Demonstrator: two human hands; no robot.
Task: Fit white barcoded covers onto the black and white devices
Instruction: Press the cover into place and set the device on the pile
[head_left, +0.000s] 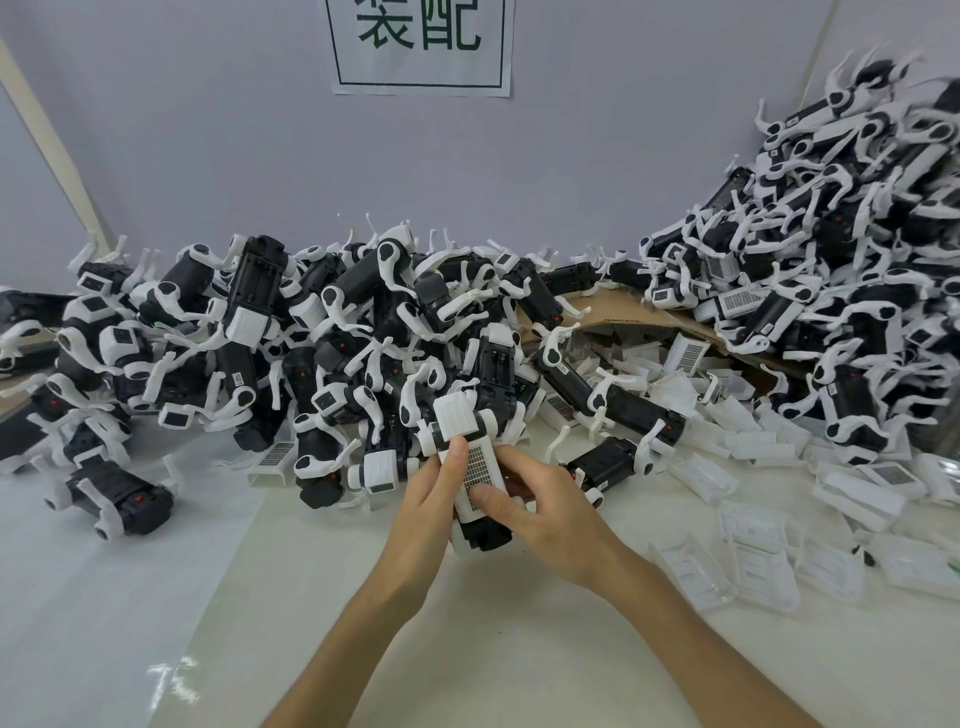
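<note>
Pale lilac wall (208, 156) closes the back of the scene, with a paper sign (421, 47) printed in dark green characters taped at the top. Below it lies a smooth, slightly glossy white surface (467, 649).

Both hands meet just in front of the middle pile. The left hand (431, 499) wraps its curled fingers round a device (485, 538), a boxy black plastic body with a ribbed white block at its far end. Its thumb lies flat along the edge of the cover (478, 467). This cover is a flat white rectangular plate with a fine-printed barcode grid, and it sits on top of the device's body. The right hand (550, 514) grips the same device from the other side, thumb pad pressed on the near part of the cover. Whether the cover is fully seated cannot be told.

Behind the hands, a tangled pile of devices (311, 338) sprawls across the left and middle, matte black bodies bristling with thin curved white legs. A taller heap (831, 234) climbs the wall at the right. A bent brown cardboard flap (623, 312) shows between the two. Loose covers (753, 566), thin and shallowly moulded, lie scattered over the right of the surface. One lone device (119, 499) lies apart at the left.
</note>
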